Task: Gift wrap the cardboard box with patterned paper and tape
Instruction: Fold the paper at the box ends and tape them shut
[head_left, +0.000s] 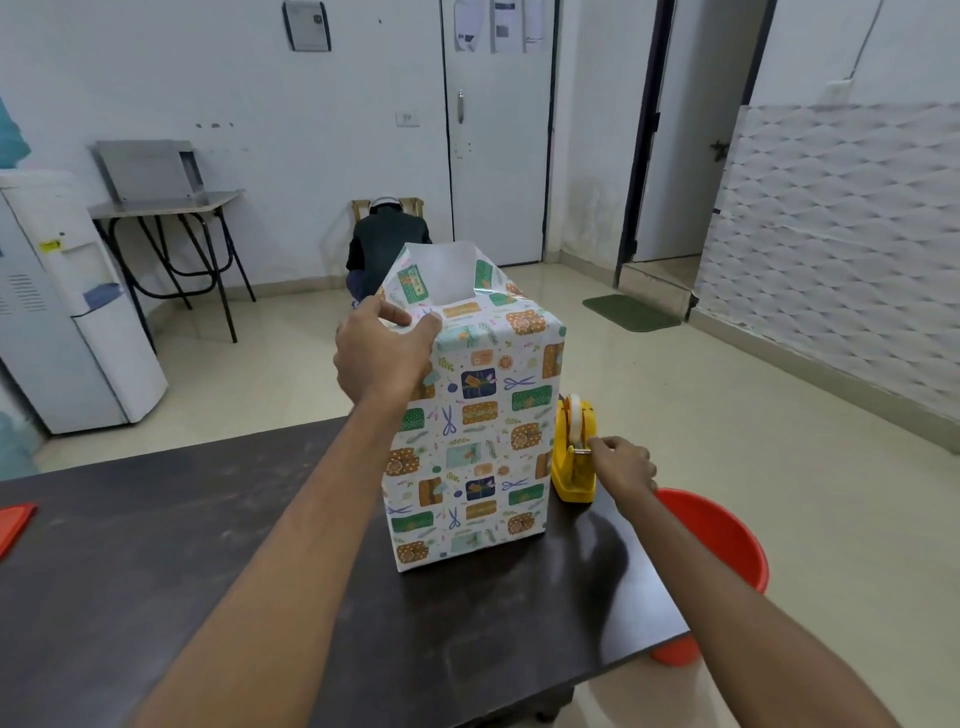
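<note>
The box (483, 431) stands upright near the far edge of the dark table (182, 545), covered in white paper patterned with gifts and scissors. At its top a loose paper flap (441, 275) sticks up, white side showing. My left hand (382, 353) grips the folded paper at the box's top left corner, thumb on top. To the right of the box sits a yellow tape dispenser (574, 462). My right hand (621, 462) pinches the tape end at the dispenser's cutter.
A red bucket (722, 540) stands on the floor past the table's right edge. A red flat object (13, 525) lies at the table's left edge. A person in dark clothes (387, 244) crouches on the floor behind the box. A water cooler (67, 306) stands left.
</note>
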